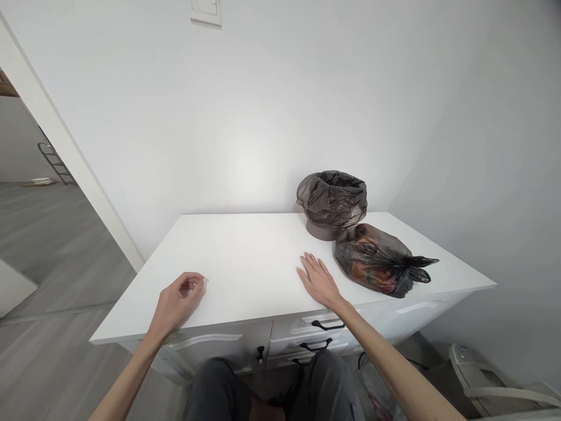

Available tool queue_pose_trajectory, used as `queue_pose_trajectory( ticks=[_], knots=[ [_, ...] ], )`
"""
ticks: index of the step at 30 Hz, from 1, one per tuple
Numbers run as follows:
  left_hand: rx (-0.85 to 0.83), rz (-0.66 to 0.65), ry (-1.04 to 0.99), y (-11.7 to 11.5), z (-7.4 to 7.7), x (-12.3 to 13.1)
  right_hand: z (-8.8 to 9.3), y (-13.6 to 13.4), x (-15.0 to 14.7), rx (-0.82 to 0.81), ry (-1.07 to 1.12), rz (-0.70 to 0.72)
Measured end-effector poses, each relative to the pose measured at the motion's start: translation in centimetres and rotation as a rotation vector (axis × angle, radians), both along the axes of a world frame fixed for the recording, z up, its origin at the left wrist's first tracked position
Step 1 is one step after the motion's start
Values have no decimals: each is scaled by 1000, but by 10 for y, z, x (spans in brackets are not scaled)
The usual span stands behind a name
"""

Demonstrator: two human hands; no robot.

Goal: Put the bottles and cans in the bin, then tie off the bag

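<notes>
1. Tied bag (pixel 379 263), dark and translucent with coloured contents showing through, is seen in the head view lying on its side on the white desk (pixel 245 263), its knotted ears pointing away from the hands toward the desk's right end.
2. Relative to the tied bag, the right hand (pixel 319 280) is placed just beside it on the left, palm down and flat on the desk top, fingers spread and extended; nothing is held by it, and a narrow strip of bare desk is left between the fingertips and the bag.
3. The left hand (pixel 177 304) is found well apart from the tied bag, far to its left near the desk's front edge. Its fingers are curled loosely inward toward the thumb, and no object is seen within them.
4. Directly behind the tied bag, touching it or nearly so, a small bin (pixel 331 204) is stood upright against the wall, lined with a dark liner bag whose rim is folded over the bin's edge and left open at the top.
5. Below and in front of the tied bag, drawers with black handles (pixel 326 325) are set into the desk front, and the person's knees in dark trousers are seen beneath them.
6. High above and to the left of the tied bag, a white wall switch (pixel 205 11) is mounted on the wall.
</notes>
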State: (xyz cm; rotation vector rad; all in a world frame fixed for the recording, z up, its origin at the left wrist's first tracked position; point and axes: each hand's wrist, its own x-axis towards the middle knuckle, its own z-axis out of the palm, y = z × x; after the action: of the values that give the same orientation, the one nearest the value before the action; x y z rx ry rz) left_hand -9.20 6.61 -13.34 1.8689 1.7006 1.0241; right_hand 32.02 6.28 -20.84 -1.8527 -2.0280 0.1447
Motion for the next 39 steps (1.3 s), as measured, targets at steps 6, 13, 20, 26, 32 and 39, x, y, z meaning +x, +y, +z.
queue_pose_trajectory(
  ticks=[6, 13, 20, 26, 32, 39],
  knots=[
    [1, -12, -99, 11, -6, -11, 2, -2, 0, -2, -3, -16],
    [8, 1, -140, 4, 2, -11, 7, -3, -2, 20, 5, -24],
    [2, 59, -122, 6, 1, -7, 8, -3, -2, 27, 29, -28],
    [4, 51, -97, 8, -2, -11, 8, -3, -2, 35, 25, -31],
    [-6, 48, -104, 8, -5, -12, 5, -2, -1, 50, 32, -28],
    [-47, 64, -156, 11, -8, -15, 3, 0, 0, 81, 32, -39]
  ],
)
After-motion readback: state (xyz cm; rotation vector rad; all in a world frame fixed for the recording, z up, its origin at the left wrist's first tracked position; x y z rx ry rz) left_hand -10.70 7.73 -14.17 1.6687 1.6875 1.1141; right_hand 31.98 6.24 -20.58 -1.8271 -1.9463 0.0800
